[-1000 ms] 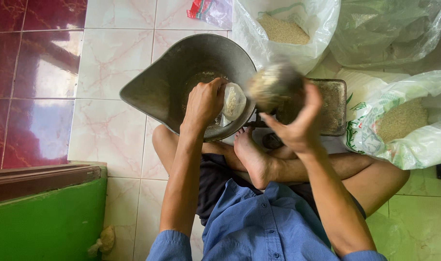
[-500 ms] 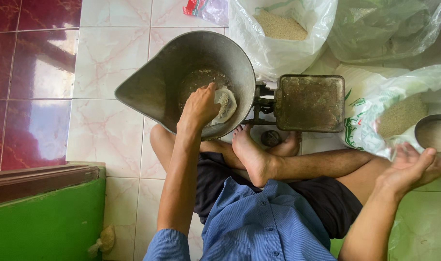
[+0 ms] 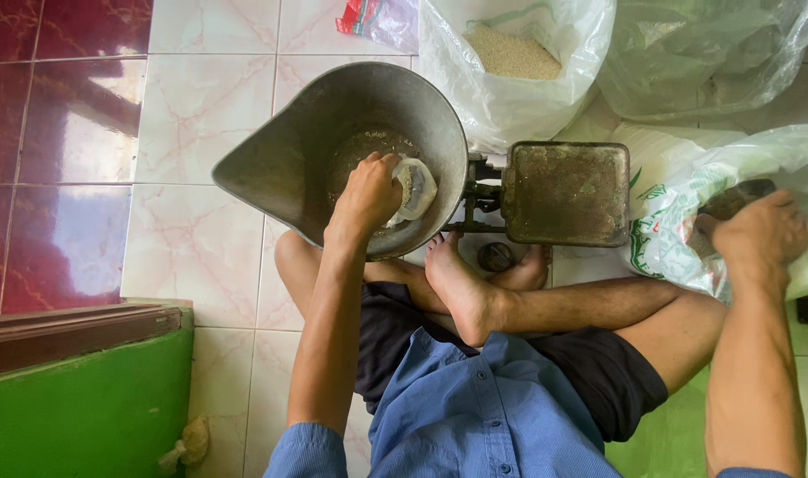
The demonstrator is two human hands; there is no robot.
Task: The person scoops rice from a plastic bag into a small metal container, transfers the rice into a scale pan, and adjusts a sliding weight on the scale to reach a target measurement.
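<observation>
The small clear plastic bag [image 3: 415, 188] w/ pale grain sits inside the grey metal scale pan [image 3: 280, 159], at its right side; the left hand [image 3: 367, 195] holds the bag's mouth, fingers curled and pinching it; vs. half a sec ago the right hand [image 3: 762, 237] is now inside the big white sack [image 3: 687, 221] at right, fingers closed over a dark scoop [image 3: 731, 199]; scoop is mostly hidden, its content I cannot tell; the scale's flat rusty plate [image 3: 565, 193] stands between.

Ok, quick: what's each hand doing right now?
Left hand: closed on small bag in scale pan.
Right hand: in sack, gripping scoop.
</observation>
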